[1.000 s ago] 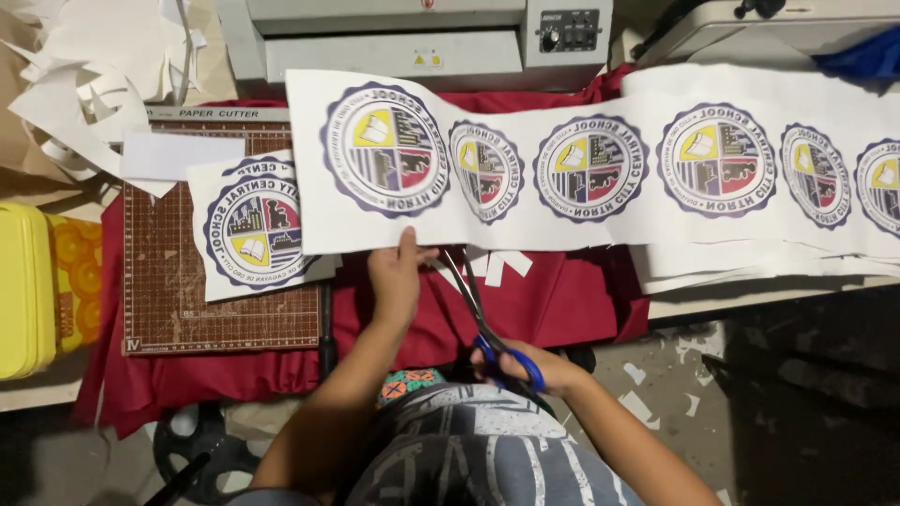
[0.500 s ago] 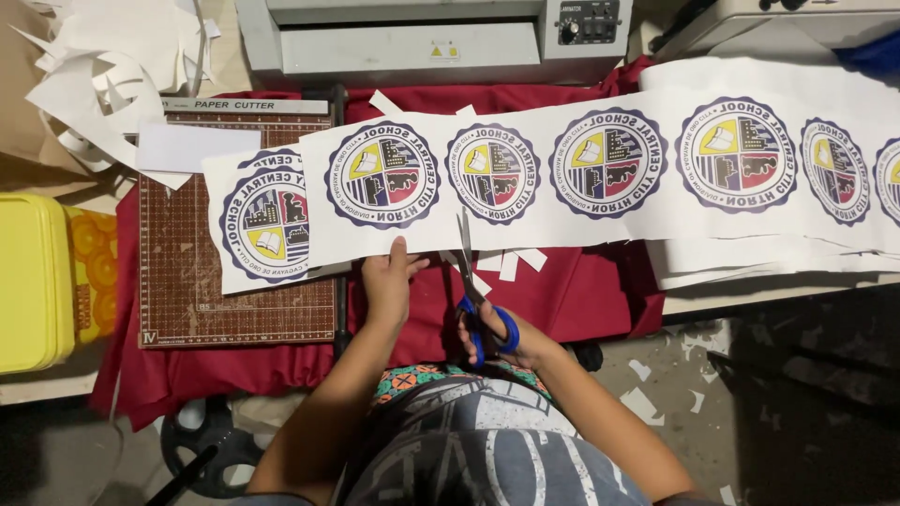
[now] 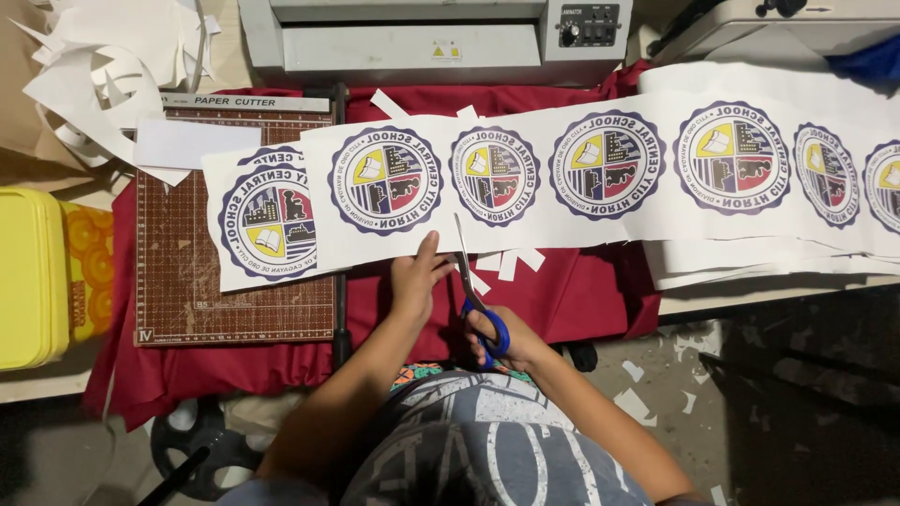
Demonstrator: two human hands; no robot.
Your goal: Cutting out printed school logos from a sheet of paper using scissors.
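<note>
Scissors at the edge of a printed strip of round seals

The left hand [image 3: 412,281] pins the strip's [image 3: 562,178] lower edge flat on the red cloth [image 3: 572,290] over the desk; the right hand [image 3: 511,342] grips blue-handled scissors [image 3: 473,286], blades touching that edge between two seals, beside a brown paper cutter [image 3: 187,281].

From my feed I look straight down on a table [image 3: 741,298] draped with a red cloth [image 3: 572,290]. A grey machine [image 3: 431,42] sits along its far edge, and a brown cutting board [image 3: 234,281] lies on the cloth at left. Beside that stands a yellow case [image 3: 28,276], with white scraps [image 3: 103,66] heaped beyond it. To the right, the floor [image 3: 797,394] is dark grey concrete strewn with small paper bits. The light is warm and even.
</note>
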